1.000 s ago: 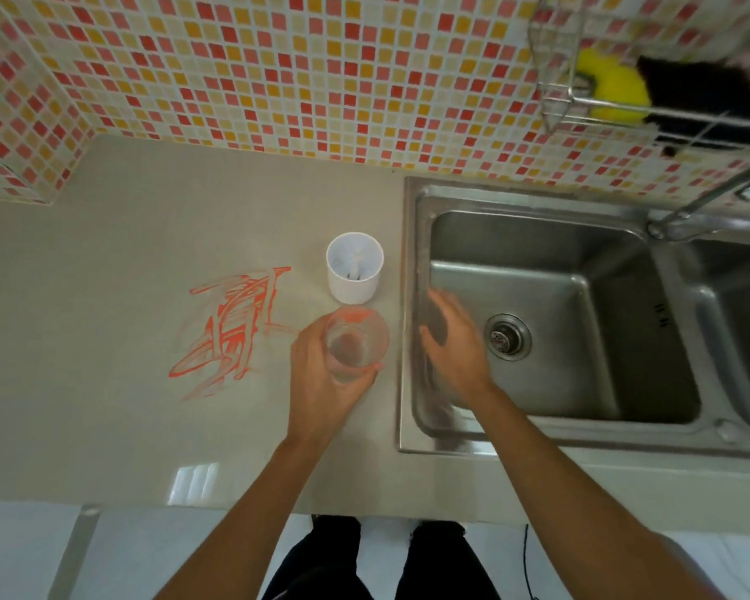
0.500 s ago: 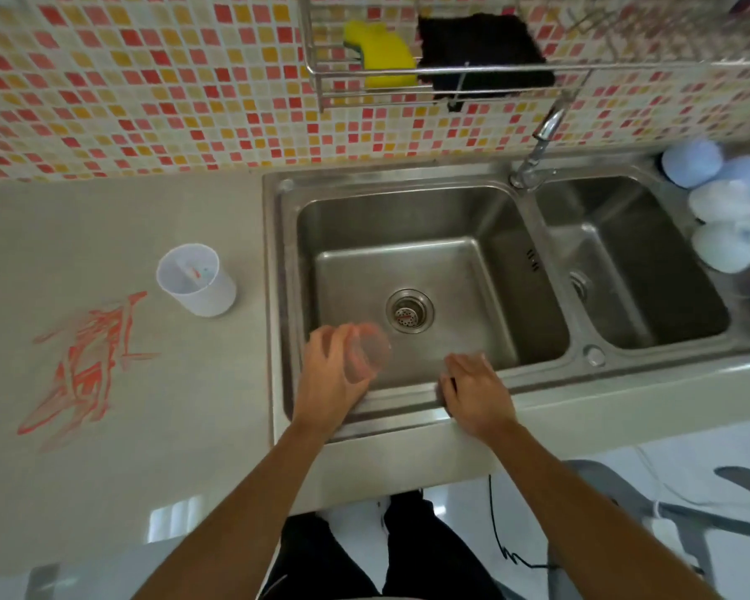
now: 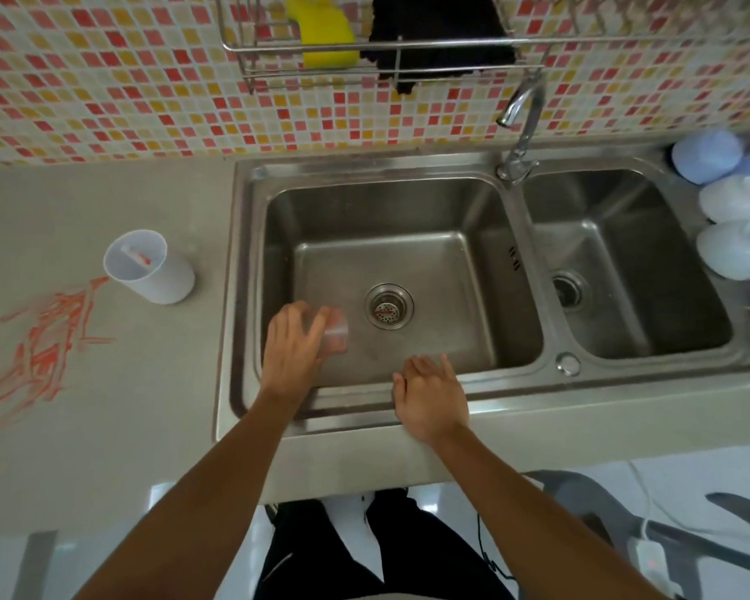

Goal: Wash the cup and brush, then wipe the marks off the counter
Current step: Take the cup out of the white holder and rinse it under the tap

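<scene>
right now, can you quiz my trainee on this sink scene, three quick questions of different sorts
1. True or false: the left hand grips the clear plastic cup over the left steel sink basin.
2. Where does the right hand rest? A) on the curved chrome faucet B) on the sink's front rim C) in the white plastic cup
3. Fill in: the smeared marks on the beige counter are ___ in colour.

Key: 1 true; 2 B; 3 orange-red
</scene>
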Action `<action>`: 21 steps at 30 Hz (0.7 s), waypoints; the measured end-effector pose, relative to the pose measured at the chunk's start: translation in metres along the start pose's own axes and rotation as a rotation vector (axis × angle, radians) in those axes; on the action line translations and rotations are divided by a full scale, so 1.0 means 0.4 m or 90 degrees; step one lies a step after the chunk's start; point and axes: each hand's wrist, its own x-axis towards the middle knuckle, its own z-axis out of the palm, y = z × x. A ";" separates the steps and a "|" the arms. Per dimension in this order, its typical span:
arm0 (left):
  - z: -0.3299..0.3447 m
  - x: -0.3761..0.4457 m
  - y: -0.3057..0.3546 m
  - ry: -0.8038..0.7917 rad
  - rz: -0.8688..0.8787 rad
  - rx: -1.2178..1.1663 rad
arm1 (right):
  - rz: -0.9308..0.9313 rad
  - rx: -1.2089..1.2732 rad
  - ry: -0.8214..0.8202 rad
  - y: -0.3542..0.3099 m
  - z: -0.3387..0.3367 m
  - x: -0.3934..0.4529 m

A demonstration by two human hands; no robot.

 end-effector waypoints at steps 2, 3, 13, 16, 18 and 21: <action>-0.006 0.012 0.004 0.010 0.020 0.040 | 0.001 0.005 -0.001 0.001 0.000 0.000; -0.011 0.017 0.005 0.007 0.035 0.060 | 0.000 0.008 -0.004 0.000 -0.001 -0.001; -0.065 0.080 0.019 -0.029 0.132 0.183 | 0.006 0.007 0.004 -0.002 -0.003 -0.006; -0.070 0.088 0.026 -0.021 0.106 0.142 | 0.020 0.050 -0.043 -0.005 -0.013 -0.012; -0.080 0.094 0.047 -0.026 0.069 0.098 | 0.039 0.129 -0.080 -0.002 -0.027 -0.011; -0.103 0.131 0.094 -0.027 0.005 0.040 | 0.148 0.354 -0.111 0.028 -0.095 0.014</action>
